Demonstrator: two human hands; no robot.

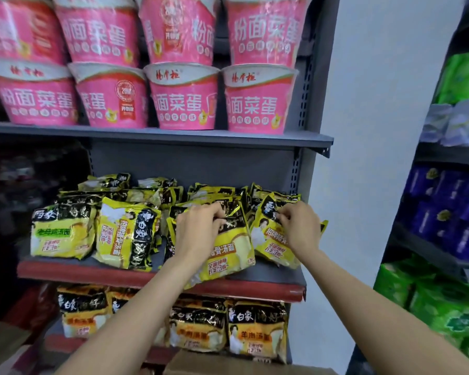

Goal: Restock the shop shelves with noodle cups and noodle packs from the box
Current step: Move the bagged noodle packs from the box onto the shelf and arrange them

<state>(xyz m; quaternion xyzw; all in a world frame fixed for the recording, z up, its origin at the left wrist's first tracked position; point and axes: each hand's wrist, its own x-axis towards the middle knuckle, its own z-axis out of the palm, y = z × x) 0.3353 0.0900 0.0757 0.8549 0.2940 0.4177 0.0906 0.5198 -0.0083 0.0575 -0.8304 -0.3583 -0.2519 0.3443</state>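
Both hands were up on the middle shelf (157, 277), working the yellow noodle packs into order. The left hand (198, 234) had its fingers (218, 212) curled over the top seam of a front noodle pack (228, 250), pinching the crinkled black-and-yellow film; that pack leaned forward, its lower end hanging over the shelf's red front edge, so the grip at the top looked meant to pull it upright and push it back. The right hand (299, 226) pinched the top of the neighbouring pack (271, 239) near the shelf's right end, fingers bunched tight on the upper edge — again the seam, probably because the soft pillow-shaped bag gave nothing firmer to hold.

The packs were glossy plastic film, puffed and wrinkled, catching the light in streaks. Behind the two held ones more of the same stood in loose, crowded rows toward the shelf's back, and two others (92, 234) sat toward the left front, faces out. In my judgement the slippery film would let the packs slide and topple, which explained the two-handed steadying.

On the shelf above, pink noodle cups (182, 101) — tapered tubs with shrink-wrap and pale lids — were stacked two high along the front edge. The shelf below carried orange-labelled packs (255, 331) standing face out. A brown cardboard box (228, 368), only its flap edge in view, lay at the bottom of the view.
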